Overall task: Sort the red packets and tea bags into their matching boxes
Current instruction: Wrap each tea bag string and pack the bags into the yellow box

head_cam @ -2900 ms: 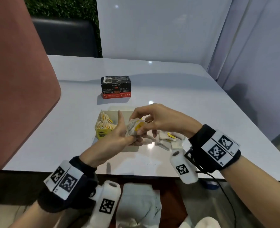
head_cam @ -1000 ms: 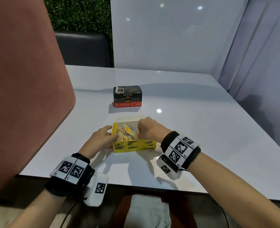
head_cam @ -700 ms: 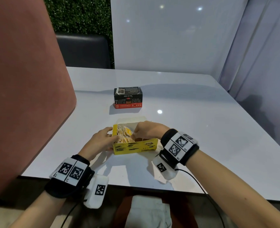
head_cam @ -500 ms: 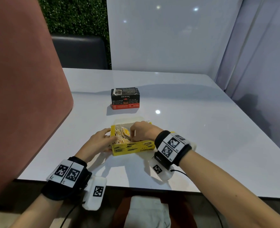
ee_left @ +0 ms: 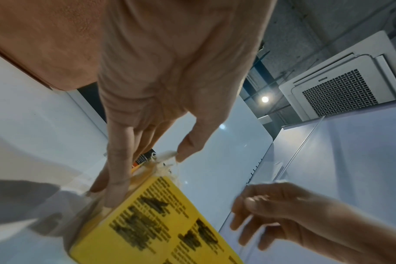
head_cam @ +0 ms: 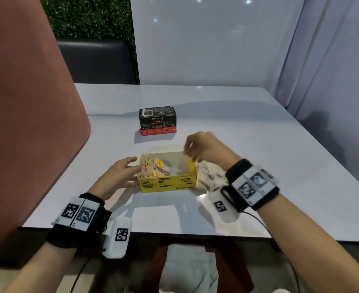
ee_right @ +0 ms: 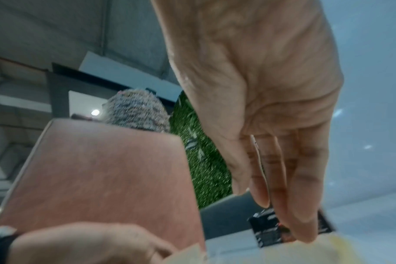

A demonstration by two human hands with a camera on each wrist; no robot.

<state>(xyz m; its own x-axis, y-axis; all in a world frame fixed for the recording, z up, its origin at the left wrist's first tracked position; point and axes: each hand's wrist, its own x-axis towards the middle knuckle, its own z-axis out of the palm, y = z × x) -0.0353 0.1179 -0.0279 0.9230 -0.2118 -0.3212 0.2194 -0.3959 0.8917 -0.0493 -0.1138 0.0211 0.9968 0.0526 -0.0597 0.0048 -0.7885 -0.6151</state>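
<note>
An open yellow box [head_cam: 168, 183] lies near the table's front edge, with several tea bags [head_cam: 153, 169] packed in its left half. My left hand [head_cam: 132, 170] rests with straight fingers against the box's left end [ee_left: 158, 223], thumb over the bags. Above the right end hovers my right hand [head_cam: 188, 149], fingers relaxed and pointing down [ee_right: 271, 214]; I see nothing plainly held in it. More loose tea bags [head_cam: 209, 176] lie on the table right of the box, partly behind my right wrist. A black and red box [head_cam: 158, 122] stands farther back, closed.
A pink chair back [head_cam: 26, 123] rises close on the left, overlapping the white table [head_cam: 259, 144]. A dark seat [head_cam: 96, 62] and a white panel stand behind the table. Grey partition walls close off the right side.
My right hand has lifted out of the yellow box and drawn toward its right end. The left hand has stayed at the box's left end.
</note>
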